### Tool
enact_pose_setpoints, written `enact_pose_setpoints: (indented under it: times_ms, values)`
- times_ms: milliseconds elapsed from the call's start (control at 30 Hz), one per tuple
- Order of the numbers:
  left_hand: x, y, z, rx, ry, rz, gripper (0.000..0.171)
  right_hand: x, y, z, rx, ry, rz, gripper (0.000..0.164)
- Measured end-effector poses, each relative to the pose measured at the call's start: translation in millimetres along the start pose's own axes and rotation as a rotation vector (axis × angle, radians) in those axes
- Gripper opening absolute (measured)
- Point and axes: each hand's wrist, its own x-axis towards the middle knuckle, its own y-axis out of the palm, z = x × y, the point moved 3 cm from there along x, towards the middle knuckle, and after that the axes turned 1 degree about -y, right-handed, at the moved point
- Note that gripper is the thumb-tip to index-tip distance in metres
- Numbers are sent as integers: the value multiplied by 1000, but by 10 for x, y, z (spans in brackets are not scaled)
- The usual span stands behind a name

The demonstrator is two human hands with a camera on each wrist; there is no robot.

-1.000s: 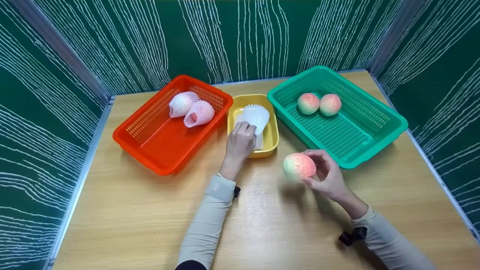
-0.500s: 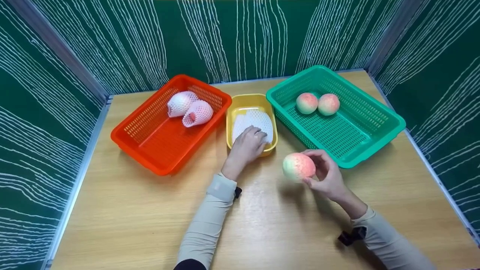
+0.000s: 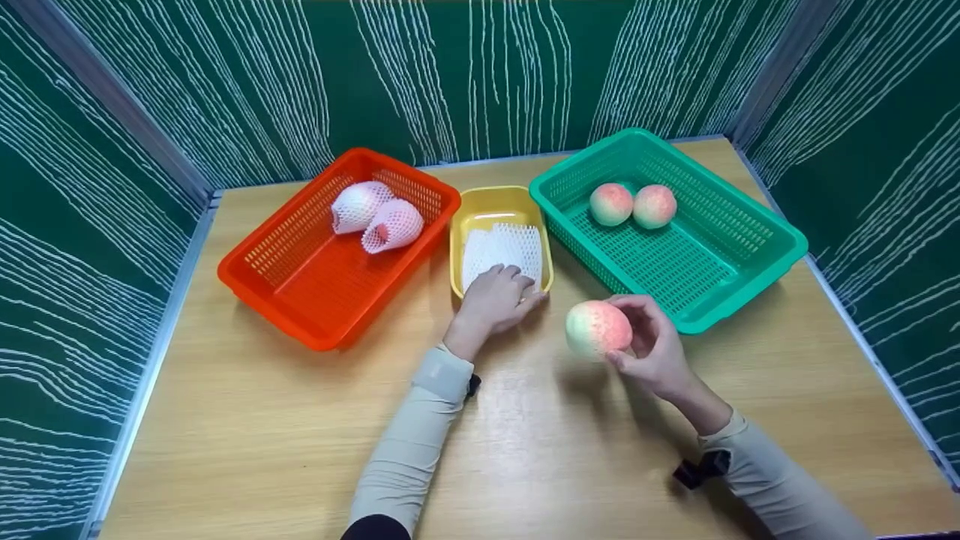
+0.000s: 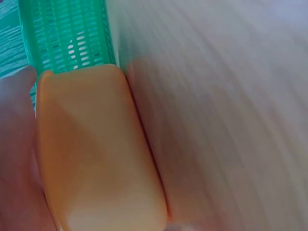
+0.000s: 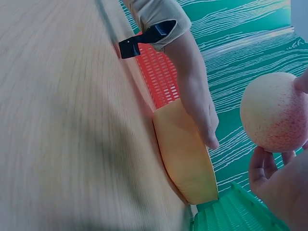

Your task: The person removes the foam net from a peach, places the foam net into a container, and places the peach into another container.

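Observation:
My right hand (image 3: 660, 351) holds a pink and pale-green peach (image 3: 598, 328) above the table, thumb and fingers around its right side. In the right wrist view the peach (image 5: 274, 111) stands out against the green wall. My left hand (image 3: 495, 301) lies over the near end of a yellow tub (image 3: 499, 196), its fingers extended onto white foam fruit nets (image 3: 504, 247) and the thumb apart at the near rim. The fingertips partly cover the nets. In the left wrist view the tub's outer wall (image 4: 96, 149) fills much of the picture.
An orange-red basket (image 3: 315, 300) on the left holds two peaches in pinkish foam nets (image 3: 393, 225). Two bare peaches (image 3: 611, 204) lie in a green basket (image 3: 690, 270) on the right. Green walls with white lines (image 3: 517, 82) enclose the wooden table (image 3: 247, 420).
My left hand has let go of a raised foam net, which now lies flat in the tub, and has drawn back toward the near rim. My right hand and its peach have hardly moved.

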Motion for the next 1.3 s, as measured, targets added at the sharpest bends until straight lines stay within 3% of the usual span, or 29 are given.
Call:
enact_pose_setpoints:
  times_ms: [133,300,600,833,967,1100,1300]
  values:
    - [12,4,-34,15,-25,41,62,-12,-9,4,7,11,-8,62]
    - [6,-6,-55,14,-37,15,60,-36,-8,1,-28,30,12,70]
    - [-49,-86,-58,0,2,-126,48,-3,7,27,-48,7,23,63]
    - [-151,-206,-70,14,69,-295,32,87,-4,124,-51,-50,6,63]
    - [-251,-249,-77,-54,113,-361,30,142,-5,218,-37,-80,1,63]
    - [-362,-286,-82,-183,152,-396,22,230,-15,313,-24,-122,11,63]
    - [-489,-354,-101,-292,181,-378,18,398,-56,449,6,-182,-1,63]
